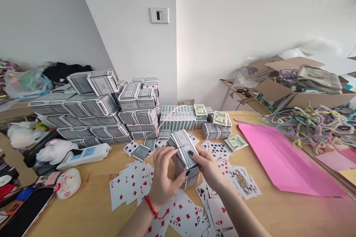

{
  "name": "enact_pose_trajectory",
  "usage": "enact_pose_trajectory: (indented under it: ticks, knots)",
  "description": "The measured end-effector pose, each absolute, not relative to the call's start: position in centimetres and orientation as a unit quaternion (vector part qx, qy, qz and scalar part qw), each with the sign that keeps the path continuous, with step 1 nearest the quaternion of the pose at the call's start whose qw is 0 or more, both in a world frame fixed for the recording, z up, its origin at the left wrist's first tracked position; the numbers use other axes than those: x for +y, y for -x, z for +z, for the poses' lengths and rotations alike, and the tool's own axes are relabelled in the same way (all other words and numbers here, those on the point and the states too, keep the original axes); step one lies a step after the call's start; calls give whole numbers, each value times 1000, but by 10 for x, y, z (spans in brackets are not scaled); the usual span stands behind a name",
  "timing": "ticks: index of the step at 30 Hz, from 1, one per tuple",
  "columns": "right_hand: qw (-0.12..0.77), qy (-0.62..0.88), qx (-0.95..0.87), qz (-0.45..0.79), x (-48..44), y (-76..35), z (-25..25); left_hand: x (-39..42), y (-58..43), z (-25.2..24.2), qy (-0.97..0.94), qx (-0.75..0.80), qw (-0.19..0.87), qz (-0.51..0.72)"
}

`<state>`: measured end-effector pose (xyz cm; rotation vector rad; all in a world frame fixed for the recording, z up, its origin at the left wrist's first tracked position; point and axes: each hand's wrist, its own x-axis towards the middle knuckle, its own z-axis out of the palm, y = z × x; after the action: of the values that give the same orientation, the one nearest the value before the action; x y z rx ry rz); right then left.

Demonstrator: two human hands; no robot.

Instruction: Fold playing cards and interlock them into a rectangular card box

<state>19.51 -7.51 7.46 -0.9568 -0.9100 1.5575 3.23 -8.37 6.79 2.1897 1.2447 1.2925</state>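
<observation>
Playing-card block [185, 152], patterned with card backs, is what I've got up front from my remote seat, tilted on top of what looks like another block at the middle of the wooden table [91, 207]. I have the left hand [164, 172] curled around its left side, fingers up on the upper part and thumb lower down near the front, and the right hand [207, 163] closed in on its right side, one dark-nailed finger lying flat on the top face, so both are holding it, neither spread wide. Nearest me, in front of the block, are loose diamond cards [182, 216], with an ace of hearts [219, 214] face up just to the right of them. Left of the block there's a fan of red cards [128, 185], and well beyond that a dark phone-like slab [27, 211] and a white round thing with red marks [67, 183]. Off to the right of it I see a face card [242, 181], then a big pink sheet [283, 163]. Just behind the block lie a few cards with patterned backs [140, 152]; past those, a white-and-green row of boxes [178, 117] plus, back and left, tall stacks of more card blocks [91, 107]. Far right of the block it's a messy yarn heap [306, 126] and an open cardboard box [297, 100], and way behind everything a pale wall [222, 26] with a small switch panel [159, 15].
</observation>
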Motion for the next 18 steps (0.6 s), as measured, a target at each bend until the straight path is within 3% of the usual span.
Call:
enact_pose_trajectory:
  ticks: [7,18]
  knots:
    - [534,469,-375,595,-76,-193,84,-90,-41,67,-768,430,164,446]
    - [510,413,-398,641,-71,-207,83,-93,-47,64,-829,392,12,399]
